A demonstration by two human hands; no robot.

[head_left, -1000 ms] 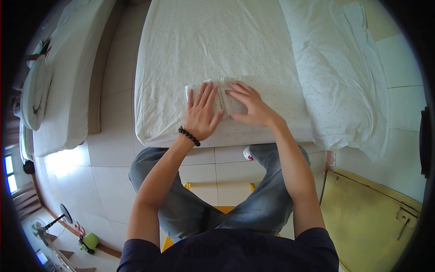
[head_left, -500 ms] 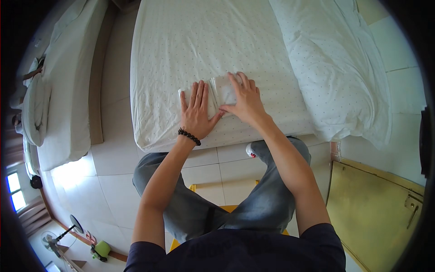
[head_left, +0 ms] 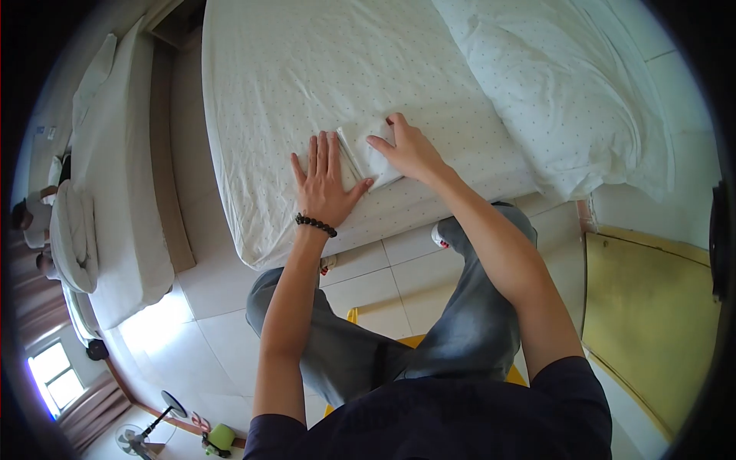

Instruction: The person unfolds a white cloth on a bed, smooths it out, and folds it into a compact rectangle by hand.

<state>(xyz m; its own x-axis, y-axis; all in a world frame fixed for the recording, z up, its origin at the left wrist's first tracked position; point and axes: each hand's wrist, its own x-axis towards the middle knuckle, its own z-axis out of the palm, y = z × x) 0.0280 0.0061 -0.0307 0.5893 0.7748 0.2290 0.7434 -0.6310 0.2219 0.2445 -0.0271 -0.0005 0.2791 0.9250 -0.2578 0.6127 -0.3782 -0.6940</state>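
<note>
A flat, folded white piece (head_left: 374,164), possibly cloth or thin plastic, lies near the front edge of the bed, with a raised fold line down its middle. My left hand (head_left: 325,188), wearing a dark bead bracelet (head_left: 316,225), rests flat on its left part, fingers stretched forward and thumb out toward the fold. On the right part, my right hand (head_left: 412,152) is tipped on its side. Its thumb and forefinger are apart, touching the white surface; the other fingers are mostly hidden.
The bed has a dotted white sheet (head_left: 264,100), with a rumpled quilt (head_left: 567,107) along the right. A second bed (head_left: 115,169) stands left, with people beyond it. A yellow door panel (head_left: 652,330) is at right; a fan (head_left: 132,438) stands lower left.
My right hand has gone from spread flat to tipped over, with its thumb moved forward off the near edge. My left hand still presses flat. The view has turned slightly.
</note>
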